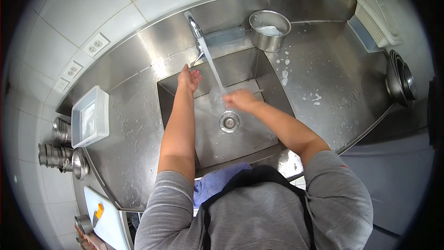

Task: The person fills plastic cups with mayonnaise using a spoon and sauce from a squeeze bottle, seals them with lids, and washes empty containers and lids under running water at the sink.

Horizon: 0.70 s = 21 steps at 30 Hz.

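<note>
Water runs from the tap [194,28] down into the steel sink [208,150]. My left hand [189,78] is open and empty, palm turned up, beside the tap's lever [198,59] over the sink's back left. Close to the falling water, my right hand [239,99] is closed round a thin utensil whose handle tip [259,91] sticks out to the right. The utensil's other end is lost in splash and blur under the stream. Below the hands lies the round drain [229,122].
A steel pot [270,31] stands behind the sink's right corner. White plastic tub [90,116] on the left counter; cutting board [105,217] with an orange-handled knife [98,213] lower left. Baskets [377,21] and stacked bowls [400,78] are at the right. Foam spots the right counter.
</note>
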### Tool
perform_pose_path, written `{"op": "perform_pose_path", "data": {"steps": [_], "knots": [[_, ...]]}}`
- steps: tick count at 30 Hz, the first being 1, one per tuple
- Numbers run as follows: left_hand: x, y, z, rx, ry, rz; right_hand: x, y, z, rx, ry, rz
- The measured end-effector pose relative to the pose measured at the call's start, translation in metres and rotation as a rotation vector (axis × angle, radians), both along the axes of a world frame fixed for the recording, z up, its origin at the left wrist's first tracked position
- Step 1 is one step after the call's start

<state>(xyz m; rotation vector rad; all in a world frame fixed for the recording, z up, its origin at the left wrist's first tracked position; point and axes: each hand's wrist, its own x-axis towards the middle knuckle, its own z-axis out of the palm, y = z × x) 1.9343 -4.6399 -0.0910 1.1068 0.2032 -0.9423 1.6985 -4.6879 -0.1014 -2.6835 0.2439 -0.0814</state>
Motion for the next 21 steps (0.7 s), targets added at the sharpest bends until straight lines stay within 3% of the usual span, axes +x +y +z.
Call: {"op": "perform_pose_path", "data": {"steps": [3, 5, 6, 8, 10, 12, 16, 18, 21], "knots": [[-0.01, -0.01, 0.004, 0.06, 0.006, 0.058, 0.003, -0.001, 0.009, 0.038, 0.086, 0.039], [-0.019, -0.004, 0.004, 0.259, -0.31, -0.056, 0.003, -0.006, 0.018, 0.081, 0.07, -0.096], [-0.026, 0.0, 0.001, 0.257, -0.311, -0.056, 0.004, -0.009, 0.018, 0.079, 0.068, -0.096], [-0.043, 0.012, -0.007, 0.351, -1.184, -0.184, 0.002, -0.015, 0.014, 0.046, 0.068, -0.012], [-0.066, 0.027, -0.002, 0.358, -1.223, -0.825, 0.0, -0.017, 0.017, 0.011, 0.056, -0.021], [-0.095, 0.032, 0.023, 0.681, -1.559, -1.489, -0.001, -0.015, 0.016, -0.021, 0.051, -0.024], [-0.1, 0.034, 0.014, 0.847, -1.621, -1.678, 0.006, -0.001, 0.017, -0.07, 0.093, -0.002], [-0.11, 0.041, 0.017, 1.139, -1.895, -2.076, 0.007, 0.004, 0.021, -0.084, 0.105, 0.014], [-0.107, 0.045, 0.001, 1.016, -1.94, -1.943, 0.007, 0.003, 0.019, -0.121, 0.117, 0.033]]}}
